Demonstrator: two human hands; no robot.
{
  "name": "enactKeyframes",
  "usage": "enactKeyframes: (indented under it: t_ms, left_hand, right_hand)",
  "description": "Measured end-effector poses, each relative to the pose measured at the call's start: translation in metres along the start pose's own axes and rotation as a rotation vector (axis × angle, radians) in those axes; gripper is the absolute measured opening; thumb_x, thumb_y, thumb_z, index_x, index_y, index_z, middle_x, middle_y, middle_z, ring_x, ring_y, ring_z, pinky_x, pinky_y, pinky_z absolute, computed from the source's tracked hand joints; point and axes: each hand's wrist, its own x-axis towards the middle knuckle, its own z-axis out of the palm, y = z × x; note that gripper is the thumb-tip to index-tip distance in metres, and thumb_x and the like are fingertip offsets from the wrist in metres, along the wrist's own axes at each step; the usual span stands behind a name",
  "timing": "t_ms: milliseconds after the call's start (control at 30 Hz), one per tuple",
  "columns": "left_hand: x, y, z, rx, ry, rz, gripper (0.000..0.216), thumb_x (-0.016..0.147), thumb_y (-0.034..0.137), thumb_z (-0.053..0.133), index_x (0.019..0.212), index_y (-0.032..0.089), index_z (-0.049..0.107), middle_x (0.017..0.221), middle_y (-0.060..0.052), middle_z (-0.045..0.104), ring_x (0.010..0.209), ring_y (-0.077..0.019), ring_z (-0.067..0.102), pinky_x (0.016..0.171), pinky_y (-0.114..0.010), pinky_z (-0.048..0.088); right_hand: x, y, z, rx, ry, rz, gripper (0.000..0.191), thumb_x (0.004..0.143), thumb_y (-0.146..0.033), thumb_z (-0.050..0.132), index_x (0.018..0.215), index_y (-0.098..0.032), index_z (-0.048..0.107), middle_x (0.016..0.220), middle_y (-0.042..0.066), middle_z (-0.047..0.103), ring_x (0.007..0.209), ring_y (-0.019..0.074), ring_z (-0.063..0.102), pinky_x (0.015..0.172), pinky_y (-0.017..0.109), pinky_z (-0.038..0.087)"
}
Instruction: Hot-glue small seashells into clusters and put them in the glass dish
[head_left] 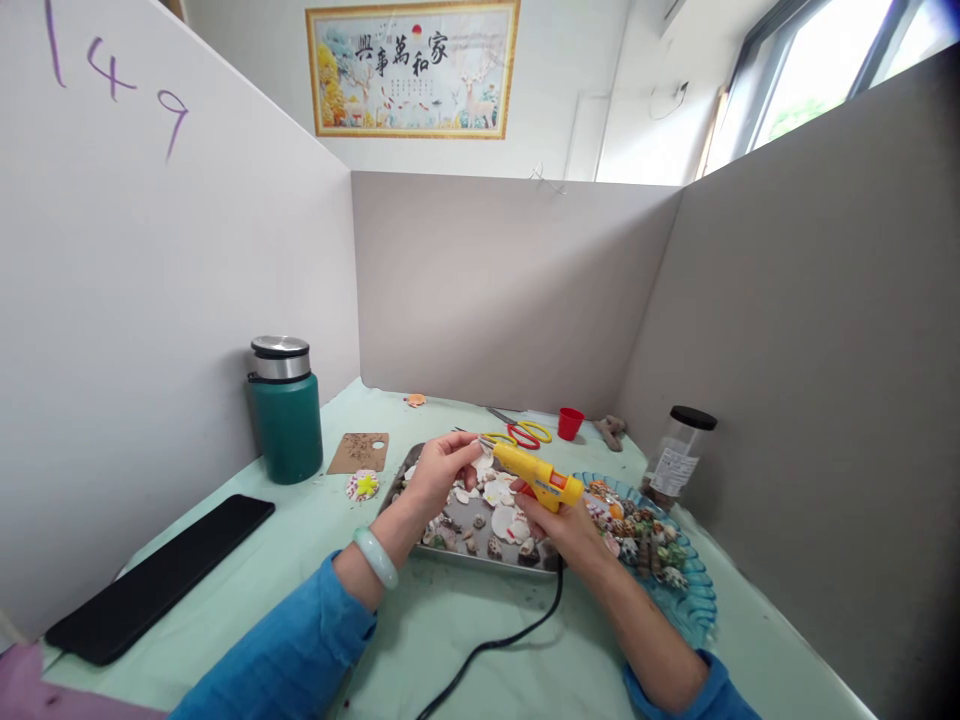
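In my right hand (559,525) is a yellow hot glue gun (534,472), its nozzle aimed left and its black cord trailing down over the table. My left hand (442,470) has its fingertips pinched close to the nozzle. Whatever sits in that pinch is too small to make out, though a white shell piece (484,460) shows just beside it. Both hands are above a metal tray (480,562) holding shells and white shell pieces. A blue scalloped plate (694,610) heaped with small shells and stones lies right of my right hand.
A green flask (285,425) and a black flat case (161,575) stand at left, near a brown card (358,453) and a flower-like piece (364,486). Behind the tray are scissors (529,434) and a red cup (570,424). A black-lidded jar (679,455) leans at right. Partitions enclose the table.
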Motion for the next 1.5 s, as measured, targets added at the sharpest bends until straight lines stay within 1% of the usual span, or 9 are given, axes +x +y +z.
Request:
enactKeyframes:
  t_ms: [100, 267, 467, 567, 700, 900, 1133, 1333, 1500]
  left_hand:
    - [0.0009, 0.0005, -0.0006, -0.005, 0.018, 0.000, 0.033, 0.067, 0.037, 0.068, 0.086, 0.011, 0.066, 0.066, -0.002, 0.059, 0.039, -0.0044, 0.042, 0.039, -0.019, 0.030]
    - [0.0015, 0.0014, -0.0013, -0.021, 0.041, -0.003, 0.035, 0.068, 0.039, 0.068, 0.090, 0.012, 0.066, 0.057, 0.001, 0.054, 0.038, -0.0047, 0.040, 0.039, -0.019, 0.027]
    - [0.0004, 0.0029, -0.0017, -0.026, 0.002, -0.018, 0.028, 0.068, 0.034, 0.067, 0.085, 0.012, 0.067, 0.056, 0.001, 0.053, 0.038, -0.0041, 0.039, 0.038, -0.019, 0.027]
    - [0.0002, 0.0025, -0.0016, -0.021, -0.031, -0.017, 0.028, 0.068, 0.033, 0.066, 0.085, 0.011, 0.068, 0.056, 0.002, 0.052, 0.037, -0.0043, 0.039, 0.037, -0.019, 0.029]
    - [0.0004, 0.0025, -0.0014, -0.019, -0.055, -0.021, 0.027, 0.068, 0.033, 0.065, 0.084, 0.011, 0.068, 0.059, 0.001, 0.054, 0.037, -0.0041, 0.041, 0.037, -0.019, 0.030]
    - [0.0014, 0.0025, -0.0033, -0.027, -0.040, -0.050, 0.031, 0.068, 0.032, 0.066, 0.090, 0.010, 0.068, 0.057, 0.001, 0.052, 0.038, -0.0044, 0.040, 0.038, -0.019, 0.030]
    - [0.0046, 0.0006, -0.0095, -0.037, -0.038, -0.038, 0.032, 0.071, 0.033, 0.067, 0.094, 0.011, 0.068, 0.064, -0.001, 0.058, 0.039, -0.0035, 0.040, 0.040, -0.020, 0.026]
    - [0.0037, 0.0058, -0.0091, -0.039, -0.031, -0.033, 0.035, 0.071, 0.036, 0.068, 0.095, 0.011, 0.068, 0.056, 0.002, 0.054, 0.040, -0.0042, 0.039, 0.040, -0.021, 0.024]
    - [0.0036, 0.0068, -0.0086, -0.026, -0.027, -0.031, 0.034, 0.071, 0.036, 0.069, 0.094, 0.011, 0.068, 0.056, 0.002, 0.054, 0.040, -0.0040, 0.038, 0.040, -0.022, 0.024]
  right_hand:
    - [0.0003, 0.0004, -0.0003, -0.010, 0.002, -0.005, 0.038, 0.072, -0.047, 0.062, 0.091, -0.015, 0.058, 0.049, -0.008, 0.039, 0.044, 0.0078, 0.035, 0.045, 0.023, 0.031]
    - [0.0001, 0.0001, -0.0006, -0.012, -0.003, -0.003, 0.035, 0.071, -0.045, 0.062, 0.091, -0.016, 0.059, 0.047, -0.008, 0.039, 0.043, 0.0081, 0.035, 0.045, 0.023, 0.031]
    - [0.0002, -0.0004, 0.0003, 0.025, 0.007, -0.015, 0.032, 0.071, -0.041, 0.063, 0.090, -0.016, 0.059, 0.046, -0.008, 0.039, 0.042, 0.0071, 0.035, 0.044, 0.022, 0.031]
    - [0.0005, -0.0006, 0.0006, 0.033, 0.014, -0.007, 0.031, 0.071, -0.041, 0.063, 0.090, -0.016, 0.060, 0.047, -0.008, 0.040, 0.042, 0.0070, 0.035, 0.043, 0.022, 0.031]
    - [0.0001, -0.0003, -0.0001, 0.037, 0.011, 0.003, 0.032, 0.071, -0.041, 0.062, 0.091, -0.016, 0.059, 0.049, -0.008, 0.040, 0.042, 0.0071, 0.035, 0.044, 0.022, 0.031]
    - [-0.0006, -0.0007, -0.0011, 0.032, -0.011, 0.010, 0.035, 0.071, -0.043, 0.062, 0.092, -0.015, 0.059, 0.050, -0.008, 0.038, 0.044, 0.0075, 0.035, 0.045, 0.023, 0.031]
    - [0.0009, 0.0016, -0.0007, 0.027, -0.017, -0.004, 0.031, 0.072, -0.039, 0.062, 0.090, -0.015, 0.060, 0.046, -0.008, 0.039, 0.042, 0.0071, 0.034, 0.045, 0.022, 0.031]
    - [0.0002, 0.0002, -0.0004, 0.022, -0.022, 0.022, 0.030, 0.070, -0.038, 0.063, 0.090, -0.015, 0.060, 0.045, -0.008, 0.040, 0.042, 0.0070, 0.035, 0.045, 0.022, 0.031]
    - [-0.0004, -0.0016, -0.0003, 0.020, -0.020, 0.013, 0.031, 0.070, -0.040, 0.064, 0.089, -0.015, 0.061, 0.044, -0.008, 0.041, 0.042, 0.0070, 0.035, 0.045, 0.022, 0.031]
